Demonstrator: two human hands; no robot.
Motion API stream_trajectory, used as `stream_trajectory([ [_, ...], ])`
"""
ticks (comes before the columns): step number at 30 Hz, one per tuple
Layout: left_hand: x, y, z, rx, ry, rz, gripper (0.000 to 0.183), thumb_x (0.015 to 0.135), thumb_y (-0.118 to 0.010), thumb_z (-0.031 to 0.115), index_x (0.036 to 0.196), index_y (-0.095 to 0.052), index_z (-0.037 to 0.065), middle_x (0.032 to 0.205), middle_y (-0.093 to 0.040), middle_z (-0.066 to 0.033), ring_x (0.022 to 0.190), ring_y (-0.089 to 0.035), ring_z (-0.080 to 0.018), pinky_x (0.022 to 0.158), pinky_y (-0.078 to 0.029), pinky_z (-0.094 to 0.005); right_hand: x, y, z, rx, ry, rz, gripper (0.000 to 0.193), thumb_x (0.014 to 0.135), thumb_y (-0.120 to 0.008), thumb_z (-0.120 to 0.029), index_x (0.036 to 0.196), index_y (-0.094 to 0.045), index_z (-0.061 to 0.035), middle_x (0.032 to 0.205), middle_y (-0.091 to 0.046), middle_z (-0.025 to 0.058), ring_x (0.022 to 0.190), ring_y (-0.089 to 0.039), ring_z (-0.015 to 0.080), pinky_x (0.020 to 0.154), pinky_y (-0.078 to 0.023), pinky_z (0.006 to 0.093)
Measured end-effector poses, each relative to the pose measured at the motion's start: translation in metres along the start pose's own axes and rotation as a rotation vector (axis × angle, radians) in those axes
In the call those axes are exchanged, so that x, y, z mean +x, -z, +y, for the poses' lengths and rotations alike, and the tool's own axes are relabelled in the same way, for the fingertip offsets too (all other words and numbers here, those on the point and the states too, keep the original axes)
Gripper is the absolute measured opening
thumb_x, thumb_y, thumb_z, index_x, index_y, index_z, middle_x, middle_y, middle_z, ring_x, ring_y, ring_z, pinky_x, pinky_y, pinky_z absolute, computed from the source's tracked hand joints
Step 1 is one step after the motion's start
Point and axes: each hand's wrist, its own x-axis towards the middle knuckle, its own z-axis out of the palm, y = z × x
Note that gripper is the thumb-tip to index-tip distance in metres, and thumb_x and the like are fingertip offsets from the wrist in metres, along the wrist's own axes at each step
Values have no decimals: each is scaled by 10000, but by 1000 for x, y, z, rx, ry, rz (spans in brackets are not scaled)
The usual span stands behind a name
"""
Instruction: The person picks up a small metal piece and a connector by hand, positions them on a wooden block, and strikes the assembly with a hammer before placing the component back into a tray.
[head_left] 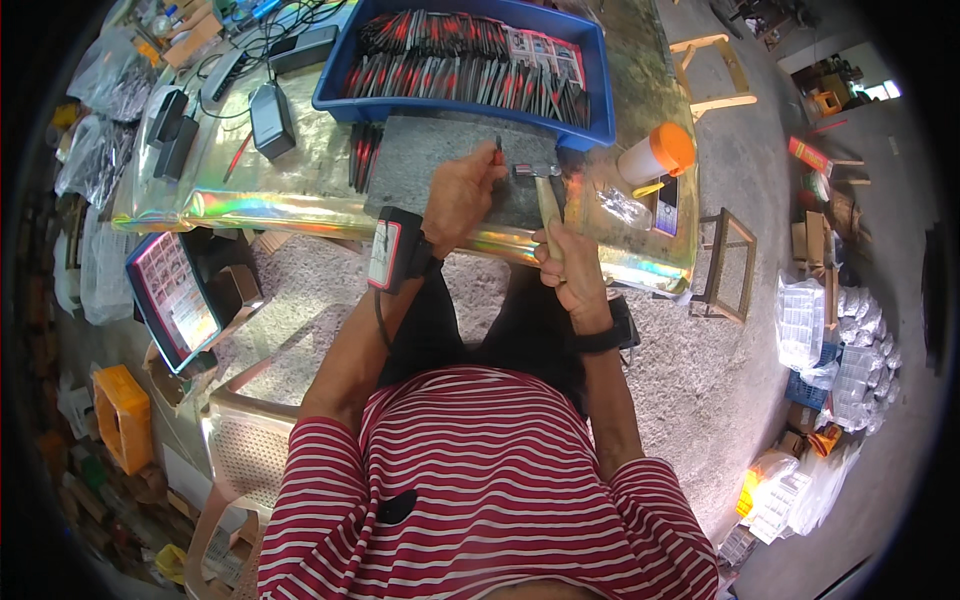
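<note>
My right hand [572, 270] is closed around the pale wooden handle of a hammer [549, 205], whose metal head is over the right part of a dark grey slab [420, 150]. Between the fingertips of my left hand [460, 200], a small red-and-dark piece [498, 152] sticks up just left of the hammer head; its lower part is hidden by the fingers. Beyond the slab stands a blue plastic tray [330, 98] filled with rows of thin black, grey and red pieces. A few similar pieces [365, 158] lie at the slab's left edge.
An orange-lidded bottle [655, 153] and a crumpled clear bag [622, 207] are on the table's right. Power adapters [270, 120] and tangled cables cover its left. A plastic chair [245, 450] stands at lower left, a wooden stool frame [735, 265] to the right.
</note>
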Motion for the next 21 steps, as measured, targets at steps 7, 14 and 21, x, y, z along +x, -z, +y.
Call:
stream_trajectory([
  [7,0,2,4,193,-243,21,183,699,-509,-96,829,-457,23,626,-475,-77,556,-506,-150,522,-418,-249,-30,-11,-41,-535,374,74,305,856,-477,-263,740,-512,17,542,-422,9,437,-350,47,391,-283,197],
  [14,1,3,5,182,-205,-40,159,719,-507,-79,834,-443,9,694,-534,-115,663,-589,-232,562,-473,-282,-54,-35,-77,-1065,863,126,202,832,-516,-179,765,-502,11,531,-465,95,459,-457,175,418,-331,290],
  [21,2,0,4,176,-235,-55,161,711,-506,-37,837,-425,23,730,-549,-163,674,-548,-342,544,-432,-391,-66,-38,-87,-1365,936,173,136,836,-489,-124,844,-524,8,562,-438,37,500,-419,83,439,-336,242],
])
